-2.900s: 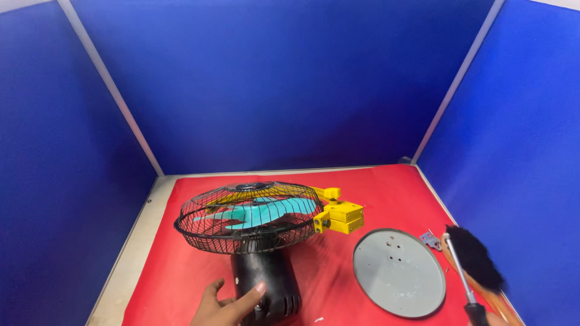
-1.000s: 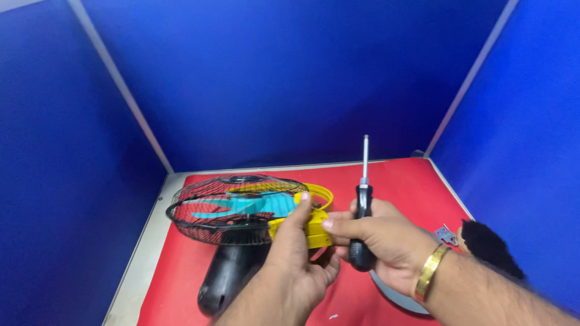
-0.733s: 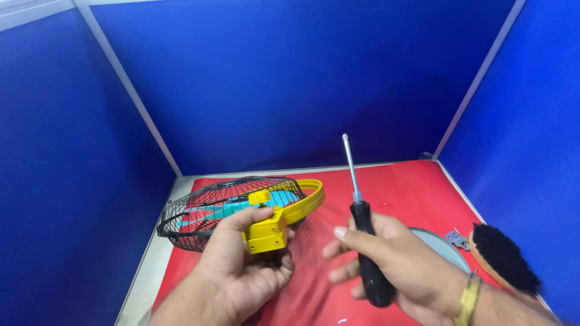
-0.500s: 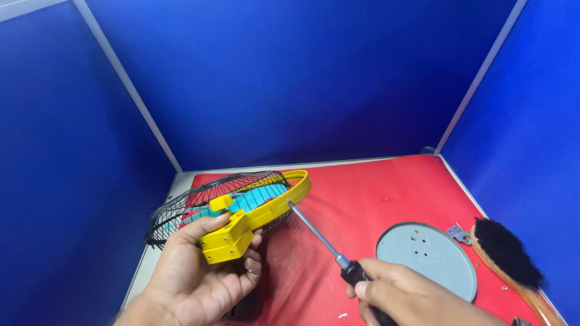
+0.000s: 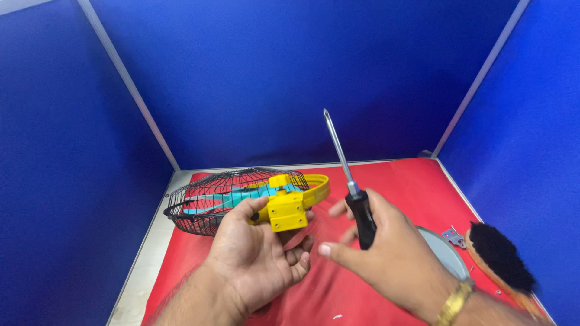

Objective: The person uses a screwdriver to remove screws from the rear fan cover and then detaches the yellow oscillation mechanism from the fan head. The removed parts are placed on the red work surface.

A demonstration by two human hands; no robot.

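Note:
A small fan with a black wire cage point(image 5: 208, 202), teal blades point(image 5: 225, 197) and a yellow bracket point(image 5: 289, 205) lies tilted over the red mat point(image 5: 399, 181). My left hand point(image 5: 257, 256) holds the fan from below, its thumb on the yellow block of the bracket. My right hand point(image 5: 386, 256) grips the black handle of a screwdriver point(image 5: 353, 193), whose metal shaft points up and slightly left, its tip clear of the fan. A gold bracelet sits on my right wrist.
A grey round base plate point(image 5: 444, 253) lies on the mat, partly hidden behind my right hand. Beside it are a small metal bracket point(image 5: 453, 236) and a wooden brush with black bristles point(image 5: 498, 259). Blue partition walls enclose the table on three sides.
The screwdriver, angled toward the fan bracket half a second ago, now points upward. My left hand has shifted the fan to the right, nearer the middle.

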